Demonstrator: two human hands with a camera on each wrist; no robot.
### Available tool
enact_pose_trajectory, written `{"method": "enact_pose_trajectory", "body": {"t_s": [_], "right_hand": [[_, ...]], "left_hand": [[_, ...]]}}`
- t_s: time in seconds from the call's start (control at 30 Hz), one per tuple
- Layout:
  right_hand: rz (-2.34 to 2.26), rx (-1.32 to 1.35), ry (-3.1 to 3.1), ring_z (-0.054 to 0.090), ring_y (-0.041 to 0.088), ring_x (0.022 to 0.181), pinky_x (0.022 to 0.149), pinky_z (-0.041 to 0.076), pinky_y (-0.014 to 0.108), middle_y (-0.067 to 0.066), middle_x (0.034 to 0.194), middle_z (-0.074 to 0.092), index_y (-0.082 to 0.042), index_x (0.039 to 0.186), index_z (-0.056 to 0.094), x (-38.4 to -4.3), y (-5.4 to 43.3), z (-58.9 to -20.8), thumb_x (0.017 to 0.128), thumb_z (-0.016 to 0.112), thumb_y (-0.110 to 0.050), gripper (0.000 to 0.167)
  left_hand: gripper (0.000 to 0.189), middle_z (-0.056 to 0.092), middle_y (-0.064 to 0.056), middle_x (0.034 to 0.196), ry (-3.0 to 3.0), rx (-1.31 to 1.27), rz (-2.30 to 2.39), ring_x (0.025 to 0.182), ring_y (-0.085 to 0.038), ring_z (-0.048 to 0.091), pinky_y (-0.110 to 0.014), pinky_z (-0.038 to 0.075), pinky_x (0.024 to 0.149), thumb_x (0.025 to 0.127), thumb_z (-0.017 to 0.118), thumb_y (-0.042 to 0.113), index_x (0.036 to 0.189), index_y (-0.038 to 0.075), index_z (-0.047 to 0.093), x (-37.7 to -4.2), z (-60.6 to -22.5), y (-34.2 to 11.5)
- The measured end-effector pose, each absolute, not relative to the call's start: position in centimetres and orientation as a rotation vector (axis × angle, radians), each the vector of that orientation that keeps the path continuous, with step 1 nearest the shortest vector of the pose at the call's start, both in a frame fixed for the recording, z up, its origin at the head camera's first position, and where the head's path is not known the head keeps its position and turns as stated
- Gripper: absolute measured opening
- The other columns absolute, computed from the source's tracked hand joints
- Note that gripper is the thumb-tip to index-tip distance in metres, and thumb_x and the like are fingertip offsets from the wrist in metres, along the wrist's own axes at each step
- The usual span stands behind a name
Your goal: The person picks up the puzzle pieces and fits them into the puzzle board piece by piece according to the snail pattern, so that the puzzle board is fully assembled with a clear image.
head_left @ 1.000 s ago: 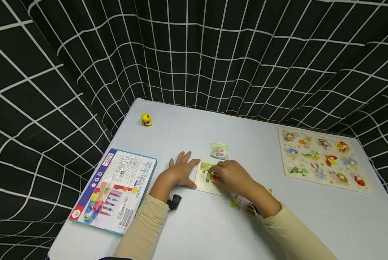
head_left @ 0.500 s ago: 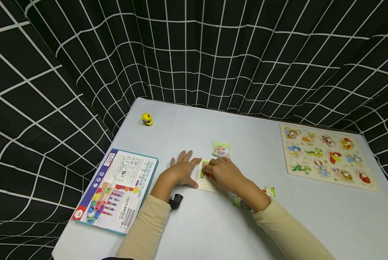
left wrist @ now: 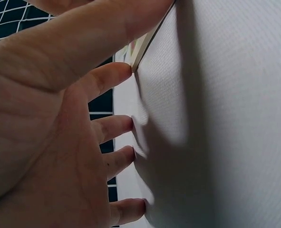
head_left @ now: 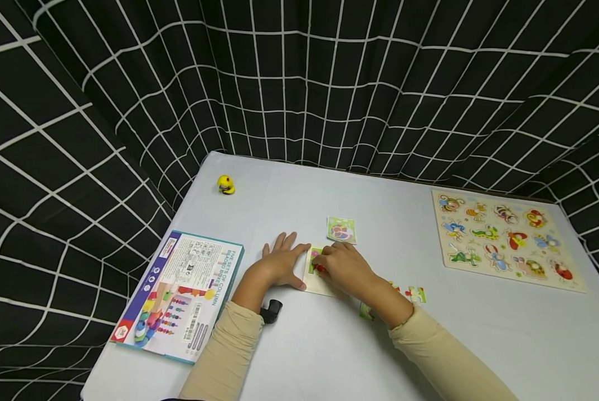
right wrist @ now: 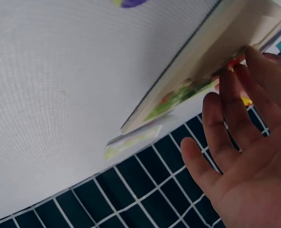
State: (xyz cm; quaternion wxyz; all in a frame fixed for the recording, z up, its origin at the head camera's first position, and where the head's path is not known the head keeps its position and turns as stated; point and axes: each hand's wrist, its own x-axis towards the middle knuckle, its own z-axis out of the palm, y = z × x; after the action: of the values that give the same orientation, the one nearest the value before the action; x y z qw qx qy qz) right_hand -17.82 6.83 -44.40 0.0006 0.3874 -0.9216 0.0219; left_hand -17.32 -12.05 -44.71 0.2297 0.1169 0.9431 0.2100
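A small pale wooden puzzle board [head_left: 319,287] lies flat on the white table, with a green puzzle piece [head_left: 316,253] in its upper left part. My left hand [head_left: 276,267] spreads its fingers at the board's left side, thumb and index fingertip right at the edge; in the left wrist view the other fingertips [left wrist: 127,154] touch the table. My right hand [head_left: 346,270] is over the board and pinches a puzzle piece with red on it [head_left: 320,268] beside the green one. The right hand covers much of the board's right side.
A green picture card [head_left: 341,229] lies behind the board. Loose puzzle pieces [head_left: 415,294] lie near the right forearm, partly hidden. A bead-set box [head_left: 179,295] is at left, a yellow toy [head_left: 225,184] at far left, an insect peg puzzle [head_left: 510,236] at right.
My right hand has moved slightly left over the board with the red piece, which now sits lower, against the green part. The left hand has stayed at the board's edge.
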Motion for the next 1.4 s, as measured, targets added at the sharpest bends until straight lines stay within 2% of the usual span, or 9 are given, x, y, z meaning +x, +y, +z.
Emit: {"method": "enact_pose_trajectory", "body": {"t_s": [0.2,0.33,0.57,0.9,1.07,1.23,1.4], "right_hand": [[0.175,1.255,-2.94,0.064,0.025,0.104,0.097,0.046,0.048,0.002,0.106,0.073,-0.015,0.11,0.074,-17.7,7.8,-43.9,0.082,0.078,-0.018,0.028],[0.278,1.251,-2.914,0.065,0.023,0.101,0.096,0.047,0.049,0.002,0.103,0.072,-0.013,0.111,0.072,-17.5,9.7,-43.0,0.08,0.079,-0.017,0.031],[0.282,1.064,-2.956,0.064,0.026,0.103,0.095,0.046,0.052,0.004,0.105,0.071,-0.008,0.108,0.072,-16.7,14.8,-41.4,0.078,0.081,-0.016,0.033],[0.284,0.965,-3.128,0.065,0.02,0.091,0.088,0.05,0.046,-0.001,0.096,0.072,-0.012,0.096,0.075,-15.3,19.7,-41.8,0.075,0.082,-0.011,0.022],[0.308,0.967,-3.115,0.066,0.018,0.088,0.087,0.051,0.044,-0.003,0.093,0.072,-0.012,0.095,0.076,-15.2,20.3,-42.8,0.072,0.082,-0.005,0.024],[0.312,0.967,-3.097,0.063,0.014,0.082,0.084,0.05,0.042,-0.005,0.086,0.069,-0.013,0.092,0.075,-15.0,20.5,-43.4,0.073,0.075,0.005,0.026],[0.306,0.99,-3.077,0.062,0.013,0.08,0.082,0.051,0.041,-0.007,0.084,0.068,-0.014,0.09,0.073,-15.2,20.2,-43.5,0.073,0.08,0.001,0.024]], "left_hand": [[0.096,0.006,-0.012,0.163,2.589,0.318,0.562,0.15,-0.035,-0.002,-0.067,0.007,0.114,0.071,0.085,0.039,0.152,0.026,0.034,-17.2,-45.0,-12.0],[0.096,0.008,-0.012,0.163,2.601,0.316,0.567,0.15,-0.036,-0.001,-0.067,0.007,0.113,0.07,0.086,0.038,0.151,0.025,0.035,-17.2,-45.1,-11.9],[0.096,0.008,-0.014,0.163,2.594,0.348,0.636,0.149,-0.037,-0.002,-0.068,0.005,0.112,0.07,0.087,0.035,0.151,0.022,0.036,-17.3,-45.2,-11.5],[0.097,0.008,-0.019,0.162,2.606,0.368,0.665,0.148,-0.042,-0.003,-0.072,0.004,0.11,0.069,0.087,0.032,0.151,0.017,0.036,-17.1,-44.9,-12.3],[0.096,0.008,-0.019,0.162,2.608,0.371,0.664,0.148,-0.043,-0.003,-0.072,0.005,0.11,0.07,0.087,0.031,0.151,0.017,0.036,-17.1,-44.7,-12.5],[0.096,0.007,-0.017,0.162,2.606,0.373,0.651,0.148,-0.041,-0.003,-0.071,0.005,0.11,0.071,0.086,0.033,0.151,0.019,0.035,-17.1,-45.0,-12.4],[0.096,0.007,-0.016,0.163,2.605,0.377,0.652,0.149,-0.04,-0.003,-0.071,0.004,0.111,0.071,0.086,0.034,0.151,0.02,0.035,-17.2,-45.2,-12.7]]}}
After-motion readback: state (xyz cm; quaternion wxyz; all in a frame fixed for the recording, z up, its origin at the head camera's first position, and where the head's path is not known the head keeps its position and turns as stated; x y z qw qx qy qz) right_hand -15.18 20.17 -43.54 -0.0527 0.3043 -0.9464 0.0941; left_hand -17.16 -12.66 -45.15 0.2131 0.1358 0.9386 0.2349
